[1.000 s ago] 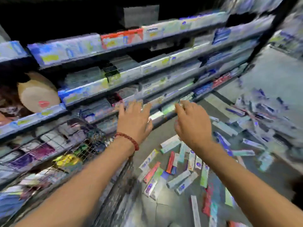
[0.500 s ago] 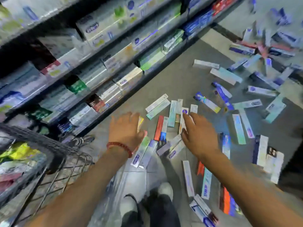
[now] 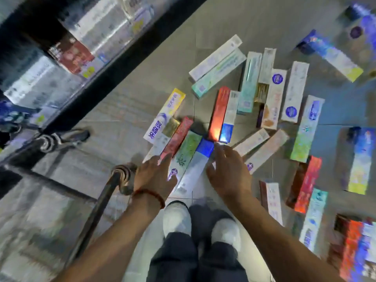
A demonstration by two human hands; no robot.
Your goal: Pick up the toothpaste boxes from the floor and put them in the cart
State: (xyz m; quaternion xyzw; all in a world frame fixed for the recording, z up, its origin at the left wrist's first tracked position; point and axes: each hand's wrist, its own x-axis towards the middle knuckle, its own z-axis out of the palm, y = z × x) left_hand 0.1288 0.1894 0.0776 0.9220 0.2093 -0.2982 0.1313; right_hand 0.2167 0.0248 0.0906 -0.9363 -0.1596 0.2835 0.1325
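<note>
Both hands reach down over the toothpaste boxes scattered on the floor (image 3: pixel 130 110), evidently to gather several at once. Left hand (image 3: pixel 152 176) and right hand (image 3: pixel 227 169) have fingers spread apart, gripping nothing. Between them, at lower centre of frame, lies the white-and-blue box (image 3: pixel 196 161), long axis running lower left to upper right. The cart (image 3: pixel 105 192) stands at lower left.

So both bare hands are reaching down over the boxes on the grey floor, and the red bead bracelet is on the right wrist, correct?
Not quite: the head view shows the red bead bracelet on the left wrist. Both the left hand and right hand do reach over the boxes on the grey floor.
</note>
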